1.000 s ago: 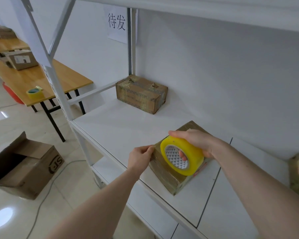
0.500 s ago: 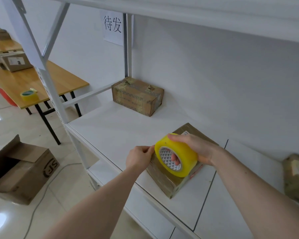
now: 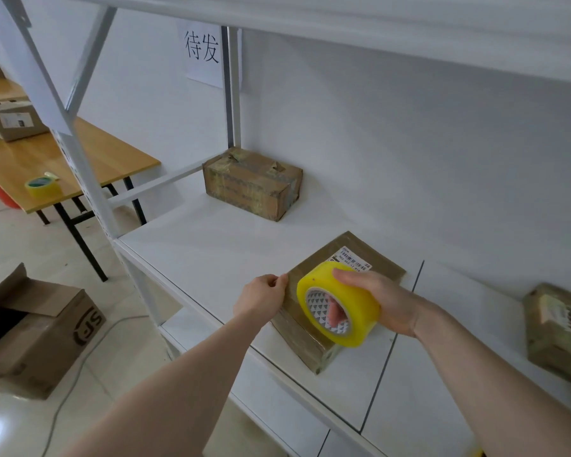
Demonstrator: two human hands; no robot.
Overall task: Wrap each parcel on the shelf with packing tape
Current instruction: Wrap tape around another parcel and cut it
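While the flat parcel [image 3: 314, 311] lies near the front edge of the white shelf [image 3: 211, 245], its long axis running diagonally from the near right corner back toward the wall, both hands work at its near left end. The right hand [image 3: 381, 300] grips the yellow tape roll [image 3: 338, 305] from above, fingers curled over the rim and a fingertip showing through the core, with the roll standing on edge on top of the parcel. The left hand [image 3: 262, 300] sits just beside the roll, at the parcel's left edge, thumb and fingers pinched together as if on the free end of the tape, though the clear strip itself is too faint to make out. Judging from this, the next pull would carry the roll along the parcel's length away from the left hand, so the right hand leads and the left anchors. 2 more parcels wait on the same shelf: a taller box [image 3: 253, 183] well back by the upright, and another [image 3: 557, 328] far right. Off to the left, a counter [image 3: 112, 153] carries a second tape roll [image 3: 43, 187], and an open carton [image 3: 37, 328] sits on the floor.
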